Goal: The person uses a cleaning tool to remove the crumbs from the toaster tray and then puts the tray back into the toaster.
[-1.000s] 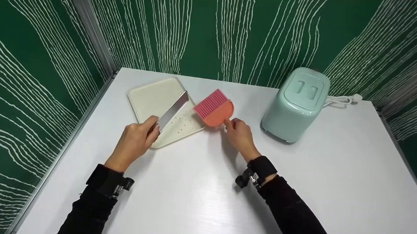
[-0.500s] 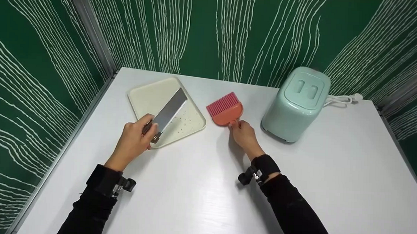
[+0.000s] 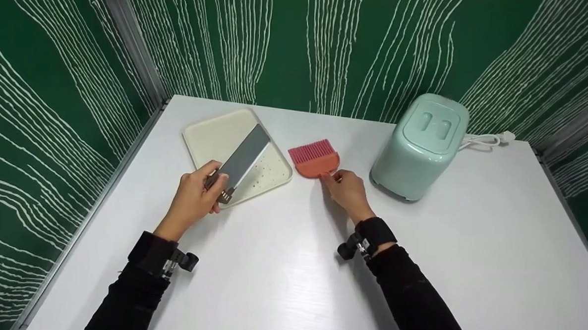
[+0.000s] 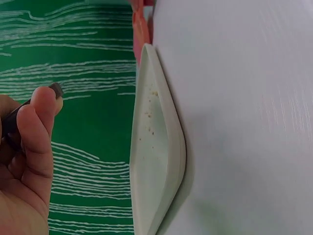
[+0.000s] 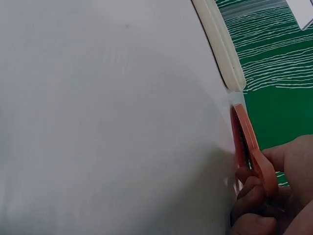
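Observation:
In the head view, my left hand (image 3: 193, 193) grips the dark end of a narrow metal crumb tray (image 3: 245, 155), thumb on its near side. It is held tilted over a square cream plate (image 3: 216, 132). Small brown crumbs (image 3: 266, 173) lie scattered on the plate's right part. My right hand (image 3: 348, 189) pinches the short handle of a small orange brush (image 3: 318, 165) with pink comb-like bristles, close over the table just right of the plate. In the right wrist view the brush (image 5: 252, 139) is seen edge-on, with curled fingers around its handle.
A mint-green toaster (image 3: 418, 150) stands at the back right, near my right hand. Its white cord (image 3: 481, 140) lies behind it. Green walls (image 3: 289, 46) with white lines border the white table (image 3: 279, 273).
The brush has moved right and down from over the plate's corner, and its bristles have turned to point more upward. The crumb tray has rotated, so more of its flat face shows.

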A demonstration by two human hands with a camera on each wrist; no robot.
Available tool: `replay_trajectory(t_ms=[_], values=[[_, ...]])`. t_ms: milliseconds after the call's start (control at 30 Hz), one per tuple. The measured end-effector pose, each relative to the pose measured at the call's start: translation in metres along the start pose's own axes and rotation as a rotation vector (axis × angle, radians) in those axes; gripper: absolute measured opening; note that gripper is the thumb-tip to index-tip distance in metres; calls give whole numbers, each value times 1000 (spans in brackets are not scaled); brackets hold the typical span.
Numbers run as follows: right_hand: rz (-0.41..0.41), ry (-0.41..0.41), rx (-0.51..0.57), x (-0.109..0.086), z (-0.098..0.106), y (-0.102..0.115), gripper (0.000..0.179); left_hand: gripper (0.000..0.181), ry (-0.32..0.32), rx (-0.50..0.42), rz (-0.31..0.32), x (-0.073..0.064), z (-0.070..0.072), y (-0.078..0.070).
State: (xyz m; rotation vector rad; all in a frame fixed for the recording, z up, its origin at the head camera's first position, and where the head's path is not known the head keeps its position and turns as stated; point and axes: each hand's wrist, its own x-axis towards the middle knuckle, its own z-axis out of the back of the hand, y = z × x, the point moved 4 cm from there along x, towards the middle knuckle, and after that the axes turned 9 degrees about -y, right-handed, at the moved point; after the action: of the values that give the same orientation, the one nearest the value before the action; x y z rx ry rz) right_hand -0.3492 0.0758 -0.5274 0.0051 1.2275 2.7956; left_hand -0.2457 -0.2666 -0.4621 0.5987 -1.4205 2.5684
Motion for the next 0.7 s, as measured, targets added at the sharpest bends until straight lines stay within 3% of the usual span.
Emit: replay_trajectory(t_ms=[367, 600, 700], values=[[46, -37, 5, -3, 0, -2, 36, 10, -1, -97, 95, 1, -4, 0], [162, -108, -30, -4, 2, 0, 31, 12, 27, -141, 143, 1, -9, 0], [168, -113, -50, -5, 2, 1, 28, 12, 36, -165, 165, 1, -11, 0]])
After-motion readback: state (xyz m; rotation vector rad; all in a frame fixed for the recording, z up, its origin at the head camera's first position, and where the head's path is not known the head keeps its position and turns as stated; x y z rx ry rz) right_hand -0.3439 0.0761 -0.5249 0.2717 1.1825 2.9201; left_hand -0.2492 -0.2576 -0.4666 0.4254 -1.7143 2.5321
